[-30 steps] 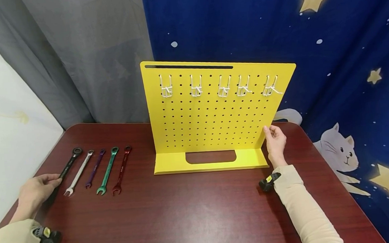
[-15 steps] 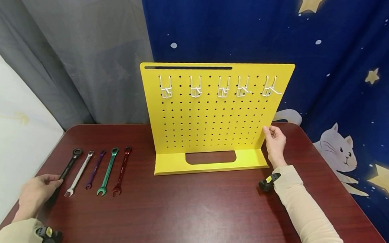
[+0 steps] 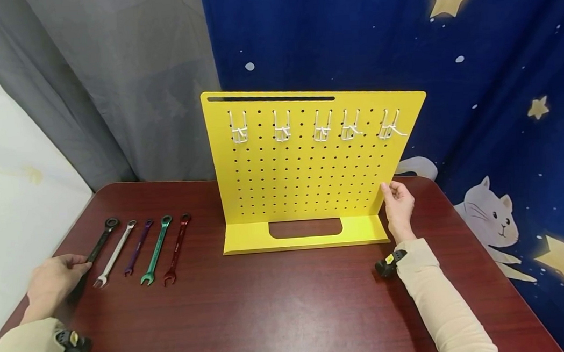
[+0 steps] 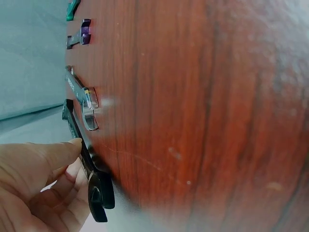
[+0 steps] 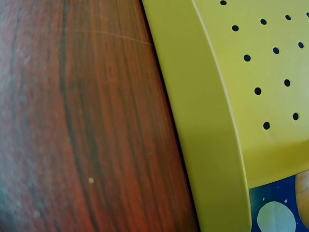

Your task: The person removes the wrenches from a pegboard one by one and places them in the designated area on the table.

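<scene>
At the table's left side my left hand [image 3: 54, 278] pinches the black wrench [image 3: 103, 241] between thumb and fingers. In the left wrist view its open end [image 4: 100, 195] projects past the fingertips, close to the tabletop. Beside it lie a silver wrench [image 3: 115, 254], a purple wrench [image 3: 138, 248], a green wrench [image 3: 157, 251] and a red wrench [image 3: 177, 249], roughly in a row. My right hand [image 3: 400, 206] grips the lower right edge of a yellow pegboard [image 3: 306, 180], its thumb at the edge. The board stands upright with several white wire hooks [image 3: 282, 127] near its top.
The dark red table [image 3: 280, 305] runs in front of the board and the wrenches. Behind it hang a grey curtain [image 3: 160, 86] and a blue curtain with stars [image 3: 351, 37]. A white panel [image 3: 14, 160] borders the left side.
Both hands keep their places, the left on the black wrench and the right at the pegboard's edge. Only the head view shifts slightly.
</scene>
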Demonstrator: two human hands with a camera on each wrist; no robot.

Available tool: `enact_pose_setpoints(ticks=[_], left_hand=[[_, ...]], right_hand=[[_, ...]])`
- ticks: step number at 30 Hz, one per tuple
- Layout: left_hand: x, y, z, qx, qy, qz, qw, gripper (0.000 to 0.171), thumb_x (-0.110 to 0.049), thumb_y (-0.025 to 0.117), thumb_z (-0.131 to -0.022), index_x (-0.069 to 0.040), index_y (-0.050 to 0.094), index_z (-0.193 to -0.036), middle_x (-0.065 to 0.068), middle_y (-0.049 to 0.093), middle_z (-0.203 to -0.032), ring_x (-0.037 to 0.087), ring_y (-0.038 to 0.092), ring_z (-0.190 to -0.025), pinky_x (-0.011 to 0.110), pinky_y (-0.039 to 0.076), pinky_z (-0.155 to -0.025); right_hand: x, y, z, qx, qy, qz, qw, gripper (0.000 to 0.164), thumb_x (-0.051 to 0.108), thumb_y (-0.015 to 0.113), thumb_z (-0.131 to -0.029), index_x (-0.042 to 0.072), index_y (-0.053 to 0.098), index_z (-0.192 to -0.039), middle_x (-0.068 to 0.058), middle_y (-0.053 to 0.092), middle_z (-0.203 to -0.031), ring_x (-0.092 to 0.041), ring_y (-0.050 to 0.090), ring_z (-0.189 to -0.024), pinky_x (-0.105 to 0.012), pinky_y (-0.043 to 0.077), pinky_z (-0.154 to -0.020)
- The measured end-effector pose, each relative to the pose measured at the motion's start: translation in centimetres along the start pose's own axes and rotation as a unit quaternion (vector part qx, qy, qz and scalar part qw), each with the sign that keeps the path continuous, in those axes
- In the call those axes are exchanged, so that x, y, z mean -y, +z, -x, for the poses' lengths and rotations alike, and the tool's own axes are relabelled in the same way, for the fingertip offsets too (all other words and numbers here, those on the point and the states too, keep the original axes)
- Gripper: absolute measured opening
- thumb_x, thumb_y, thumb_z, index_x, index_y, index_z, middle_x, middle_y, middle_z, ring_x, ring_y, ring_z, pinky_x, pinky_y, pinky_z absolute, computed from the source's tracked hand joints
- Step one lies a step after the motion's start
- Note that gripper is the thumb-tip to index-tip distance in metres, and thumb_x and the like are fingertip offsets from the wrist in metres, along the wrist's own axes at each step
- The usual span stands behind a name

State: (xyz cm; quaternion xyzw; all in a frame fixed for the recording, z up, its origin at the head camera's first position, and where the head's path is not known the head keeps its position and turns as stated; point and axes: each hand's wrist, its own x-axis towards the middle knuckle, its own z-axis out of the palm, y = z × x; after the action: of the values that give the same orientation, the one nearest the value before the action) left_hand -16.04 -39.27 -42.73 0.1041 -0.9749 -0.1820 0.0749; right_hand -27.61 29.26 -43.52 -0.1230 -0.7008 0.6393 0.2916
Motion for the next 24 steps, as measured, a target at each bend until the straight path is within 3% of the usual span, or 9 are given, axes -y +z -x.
enact_pose_setpoints(ticks=[5,15,24], left_hand=[[-0.02,-0.06,-0.05,0.002,-0.003,0.001,1.0000,0.026,-0.019,0.066,-0.085,0.005,0.067,-0.096,0.032,0.063,-0.091,0.053,0.054,-0.078,0.034,0.039,-0.046],[-0.16,-0.08,-0.01,0.001,-0.005,-0.003,1.0000,0.026,-0.016,0.066,-0.085,0.007,0.067,-0.097,0.032,0.063,-0.094,0.053,0.054,-0.082,0.035,0.040,-0.047],[-0.10,0.26,0.32,-0.012,-0.003,-0.001,0.9999,0.027,-0.016,0.064,-0.086,0.009,0.065,-0.096,0.023,0.066,-0.077,0.041,0.057,-0.071,0.032,0.038,-0.046]], right_hand=[[0.22,-0.08,-0.03,0.001,-0.002,-0.002,1.000,0.025,0.015,0.064,-0.090,-0.005,0.061,-0.105,0.010,0.056,-0.077,-0.006,0.049,-0.072,-0.011,0.044,-0.067],[-0.05,-0.02,-0.13,-0.006,-0.005,0.019,1.000,0.028,0.025,0.065,-0.089,0.000,0.062,-0.102,0.013,0.055,-0.078,-0.006,0.049,-0.075,-0.012,0.044,-0.070],[0.03,-0.32,0.02,0.004,-0.012,0.039,0.999,0.029,0.024,0.065,-0.089,-0.001,0.062,-0.102,0.014,0.054,-0.075,-0.004,0.049,-0.074,-0.012,0.042,-0.069]])
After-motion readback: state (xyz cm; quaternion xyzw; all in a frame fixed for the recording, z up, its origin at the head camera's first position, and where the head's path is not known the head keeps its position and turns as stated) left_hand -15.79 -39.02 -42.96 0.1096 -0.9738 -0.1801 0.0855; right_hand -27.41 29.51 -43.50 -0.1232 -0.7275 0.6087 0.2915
